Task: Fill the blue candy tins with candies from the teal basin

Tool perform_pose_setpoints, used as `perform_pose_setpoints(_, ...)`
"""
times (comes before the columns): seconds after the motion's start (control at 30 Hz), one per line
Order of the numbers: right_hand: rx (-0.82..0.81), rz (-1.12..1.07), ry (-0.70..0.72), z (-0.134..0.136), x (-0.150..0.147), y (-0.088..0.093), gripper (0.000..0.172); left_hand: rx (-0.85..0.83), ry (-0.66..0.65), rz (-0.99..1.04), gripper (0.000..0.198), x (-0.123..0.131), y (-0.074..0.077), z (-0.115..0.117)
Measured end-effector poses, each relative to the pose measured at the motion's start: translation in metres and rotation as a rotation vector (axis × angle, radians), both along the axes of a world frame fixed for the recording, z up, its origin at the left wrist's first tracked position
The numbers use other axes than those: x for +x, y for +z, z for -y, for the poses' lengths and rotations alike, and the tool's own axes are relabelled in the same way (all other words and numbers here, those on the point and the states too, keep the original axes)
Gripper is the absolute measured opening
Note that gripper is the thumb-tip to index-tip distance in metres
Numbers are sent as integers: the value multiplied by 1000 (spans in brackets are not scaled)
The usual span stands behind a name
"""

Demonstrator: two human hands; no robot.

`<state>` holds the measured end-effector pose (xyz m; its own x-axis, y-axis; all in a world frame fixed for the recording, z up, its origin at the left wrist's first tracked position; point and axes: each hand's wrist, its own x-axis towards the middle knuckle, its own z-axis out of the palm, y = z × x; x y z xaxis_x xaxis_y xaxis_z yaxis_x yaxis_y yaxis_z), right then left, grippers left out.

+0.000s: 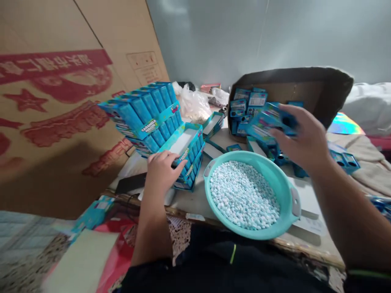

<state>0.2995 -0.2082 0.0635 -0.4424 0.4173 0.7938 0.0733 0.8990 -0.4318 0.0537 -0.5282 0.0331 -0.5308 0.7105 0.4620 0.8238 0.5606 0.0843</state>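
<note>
My left hand (163,169) is closed over the near end of a blue display tray (185,138), whose white bottom shows. That tray tops a stack of trays packed with small blue boxes (191,173). Taller filled trays (146,110) rise just behind and to the left. My right hand (305,136) grips small blue candy boxes (267,122), blurred by motion; how many I cannot tell. They are in front of an open carton (317,93) containing more blue boxes (241,106). Below lies a turquoise basin (282,179) of pale blue and white pellets (244,195).
A big brown cardboard box (70,134) stands at the left. Behind the basin are loose blue trays (214,124) and clear plastic bags (194,101). More small boxes (345,160) lie at the right beside beige cloth (372,158). The table's front edge (195,216) runs below the basin.
</note>
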Motion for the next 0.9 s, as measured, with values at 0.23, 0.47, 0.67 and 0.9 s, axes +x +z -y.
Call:
perform_pose_setpoints(0.23,-114,138,502,27,-257,20,51,-3,-23,-48,29,-17,-19,-6)
perform_pose_setpoints(0.47,-12,335,464,46,-312,5,36,46,-45,-37,27,-18,-24,0)
perform_pose_setpoints(0.67,9,405,399,44,-289,-14,45,133,-27,-26,20,-13,-27,-10)
perform_pose_setpoints(0.9,69,472,212,16,-200,-26,49,314,-142,-170,21,-37,-46,-12)
